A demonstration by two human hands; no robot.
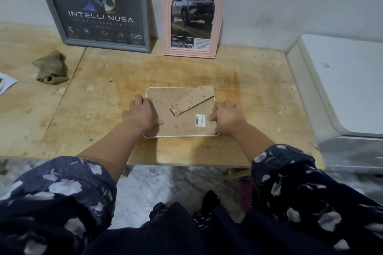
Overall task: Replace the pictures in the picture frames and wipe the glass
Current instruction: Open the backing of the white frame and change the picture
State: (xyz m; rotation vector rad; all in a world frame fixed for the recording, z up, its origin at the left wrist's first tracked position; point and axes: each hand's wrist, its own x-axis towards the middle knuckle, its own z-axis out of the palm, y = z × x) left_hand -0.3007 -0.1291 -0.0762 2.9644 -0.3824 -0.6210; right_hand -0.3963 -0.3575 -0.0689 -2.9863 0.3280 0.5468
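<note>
A small white-rimmed picture frame [182, 124] lies face down near the table's front edge, brown backing board up, its stand flap [191, 100] folded across and a barcode sticker at the lower right. My left hand [142, 115] grips its left edge, thumb on the backing. My right hand [227, 118] grips its right edge. A grey frame [145, 16] with a dark poster and a pink arched frame [217, 18] with a truck photo lean upright against the wall behind. A crumpled tan cloth [51, 68] lies at the left.
The wooden table [248, 93] is stained and speckled with crumbs. A white appliance [342, 85] stands against its right side. A sheet of paper [6, 84] pokes in at the far left edge. Below are my patterned sleeves and a marbled floor.
</note>
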